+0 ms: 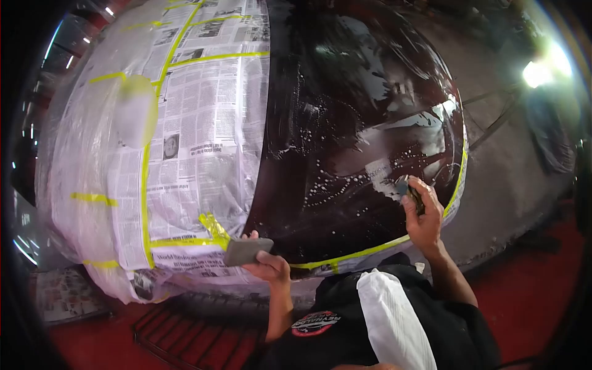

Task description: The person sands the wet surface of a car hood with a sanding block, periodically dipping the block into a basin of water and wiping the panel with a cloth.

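A flat grey rectangular pad point(249, 251) is gripped in my left hand point(271, 266), thumb along its near edge, close to the newspaper's lower corner. Over the dark, glossy car panel point(296, 216), my right hand point(425, 217) pinches a small blue-green and dark piece point(403, 185), much of it hidden by my fingers; I cannot tell its exact kind. Water drops and wet streaks lie on the panel around it. Taped newspaper point(197, 123) covers the left side of the car, beside the bare panel.
Yellow masking tape point(361, 250) runs along the panel's near edge. Clear plastic sheeting point(68, 179) wraps the far left. A white cloth point(394, 320) hangs down the front of my black shirt. Below left, a black metal grate point(191, 330) lies by the red floor point(524, 290); a bright lamp point(538, 74) shines at upper right.
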Motion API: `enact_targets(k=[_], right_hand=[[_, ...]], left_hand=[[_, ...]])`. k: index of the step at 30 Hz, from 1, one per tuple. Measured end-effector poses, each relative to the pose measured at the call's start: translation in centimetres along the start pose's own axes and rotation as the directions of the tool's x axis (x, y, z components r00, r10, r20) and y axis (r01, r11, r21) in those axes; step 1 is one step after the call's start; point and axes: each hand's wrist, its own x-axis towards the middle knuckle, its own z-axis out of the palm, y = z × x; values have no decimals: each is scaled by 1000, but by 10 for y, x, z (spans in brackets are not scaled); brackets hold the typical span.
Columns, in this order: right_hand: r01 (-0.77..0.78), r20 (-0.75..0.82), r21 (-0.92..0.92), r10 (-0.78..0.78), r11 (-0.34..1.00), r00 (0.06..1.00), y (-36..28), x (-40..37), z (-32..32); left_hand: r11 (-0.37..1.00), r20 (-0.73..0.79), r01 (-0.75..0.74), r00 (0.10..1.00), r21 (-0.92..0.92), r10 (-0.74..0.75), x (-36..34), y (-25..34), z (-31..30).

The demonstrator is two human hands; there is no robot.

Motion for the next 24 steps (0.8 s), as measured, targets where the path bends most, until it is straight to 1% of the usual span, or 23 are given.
enact_targets(k=[2, 3, 5, 6, 7, 9, 10, 11, 12, 13, 14, 15, 16, 17, 18, 19, 20, 21, 22, 23, 24], right_hand=[[-3, -19, 9, 3, 1000, 1000, -5, 11, 2], [-78, -30, 116, 82, 990, 996, 4, -19, -9], [-101, -22, 133, 105, 986, 994, 28, -20, -33], [-97, -17, 150, 100, 984, 995, 44, -21, -44], [-100, -27, 166, 106, 981, 994, 62, -22, -54], [-95, -19, 190, 100, 977, 995, 103, -23, -73], [-146, 19, 221, 146, 964, 989, 127, -24, -84], [-199, 54, 243, 191, 949, 980, 153, -25, -95], [-202, 66, 239, 192, 950, 979, 173, -21, -104], [-222, 117, 253, 198, 942, 973, 194, -18, -116], [-186, 140, 158, 164, 970, 976, 216, -15, -128], [-113, 123, 101, 100, 989, 987, 240, -10, -136], [-83, 114, 87, 73, 993, 991, 255, -4, -151], [-237, 163, 83, 221, 968, 961, 279, -7, -161], [-332, 172, 120, 310, 936, 935, 297, -7, -174], [-416, 169, 116, 395, 902, 903, 311, -5, -189], [-465, 138, 138, 448, 875, 883, 328, -8, -206], [-499, 102, 182, 488, 847, 867, 345, -9, -213], [-497, 85, 184, 490, 848, 868, 380, -10, -214], [-504, 9, 206, 514, 838, 858, 419, -18, -220], [-536, -52, 230, 561, 812, 827, 438, -41, -223]], left_hand=[[997, -77, 37, 996, -74, -43, 22, -7, 0], [999, -41, -44, 998, 21, 45, 34, 23, -36], [978, -58, 156, 987, 139, -150, 41, 50, -33], [976, -43, 115, 993, 184, -109, 42, 55, -33], [975, -57, 107, 994, 192, -98, 40, 67, -24], [953, -41, -79, 995, 293, 95, 25, 96, 4], [981, -81, -53, 994, 184, 69, 10, 116, 27], [994, -44, -20, 999, 107, 25, -8, 139, 51], [998, -38, -54, 998, 20, 54, -27, 159, 80], [994, -17, -77, 997, -84, 76, -48, 177, 111], [992, 30, -51, 998, -115, 55, -68, 190, 139], [995, 159, -78, 985, 61, 67, -86, 202, 165], [965, 301, -133, 952, 225, 61, -104, 215, 184], [976, 366, -101, 930, 191, 25, -122, 228, 205], [952, 397, -204, 912, 228, 100, -137, 239, 228], [914, 416, -310, 891, 261, 183, -152, 249, 246], [934, 466, -306, 864, 185, 191, -162, 260, 260], [941, 467, -295, 864, 164, 189, -172, 268, 272], [948, 453, -287, 869, 135, 198, -182, 269, 287], [954, 449, -279, 870, 109, 203, -193, 268, 297], [963, 465, -265, 860, 52, 212, -202, 266, 304]])
